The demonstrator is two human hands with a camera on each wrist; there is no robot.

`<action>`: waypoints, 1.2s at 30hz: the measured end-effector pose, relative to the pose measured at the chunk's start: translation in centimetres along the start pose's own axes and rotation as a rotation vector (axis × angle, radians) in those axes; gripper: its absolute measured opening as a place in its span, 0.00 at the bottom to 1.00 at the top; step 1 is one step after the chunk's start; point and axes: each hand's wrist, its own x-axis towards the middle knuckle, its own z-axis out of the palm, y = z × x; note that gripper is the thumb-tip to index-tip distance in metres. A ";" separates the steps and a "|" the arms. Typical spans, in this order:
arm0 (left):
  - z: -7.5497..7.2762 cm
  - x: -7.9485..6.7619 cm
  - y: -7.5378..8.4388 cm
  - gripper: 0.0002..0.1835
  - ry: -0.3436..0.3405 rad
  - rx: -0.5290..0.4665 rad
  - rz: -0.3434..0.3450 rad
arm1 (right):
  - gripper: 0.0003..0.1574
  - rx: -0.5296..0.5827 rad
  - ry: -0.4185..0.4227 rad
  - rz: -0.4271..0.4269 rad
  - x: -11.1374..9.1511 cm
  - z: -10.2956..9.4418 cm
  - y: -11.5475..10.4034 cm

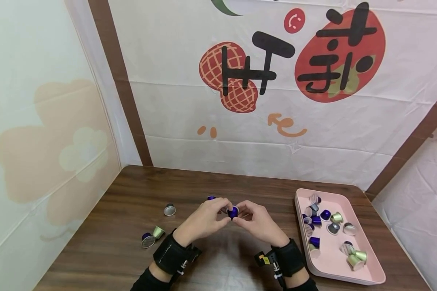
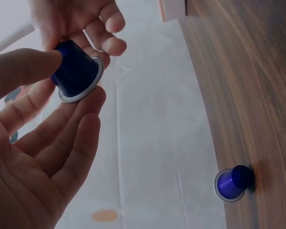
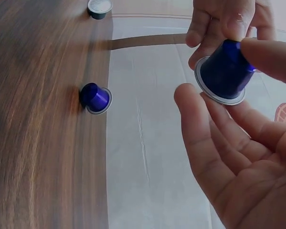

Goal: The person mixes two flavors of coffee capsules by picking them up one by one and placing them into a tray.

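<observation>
Above the middle of the table, a dark blue coffee capsule point(image 1: 233, 212) with a silver rim is held between both hands. My left hand point(image 1: 204, 220) pinches it with the thumb on its side and fingers by the rim, as the left wrist view shows of the capsule point(image 2: 76, 71). From the other side my right hand point(image 1: 260, 224) grips it too, thumb against the narrow end and fingers near the rim in the right wrist view point(image 3: 224, 74). Just behind the hands a second blue capsule point(image 3: 96, 98) lies on the table, partly hidden in the head view.
A pink tray point(image 1: 344, 277) at the right holds several blue, green and grey capsules. Left of my hands, a grey capsule point(image 1: 169, 209), a green capsule point(image 1: 158, 232) and a dark capsule with a silver lid point(image 1: 148, 241) lie on the wooden table point(image 1: 105, 242). Printed cloth hangs behind.
</observation>
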 end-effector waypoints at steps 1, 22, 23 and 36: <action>0.0 0.0 0.0 0.10 0.004 -0.006 0.000 | 0.15 0.005 0.005 -0.001 0.0 0.0 0.0; -3.0 -2.0 -0.8 0.02 -0.072 0.206 -0.194 | 0.12 -0.272 0.106 0.039 -1.2 -1.4 -0.4; -3.3 -2.2 -0.7 0.02 -0.076 0.206 -0.208 | 0.12 -0.316 0.112 0.047 -1.5 -1.9 -0.6; -5.0 -2.9 -0.4 0.03 -0.053 0.188 -0.269 | 0.05 -0.733 0.189 0.147 -6.5 -12.2 0.6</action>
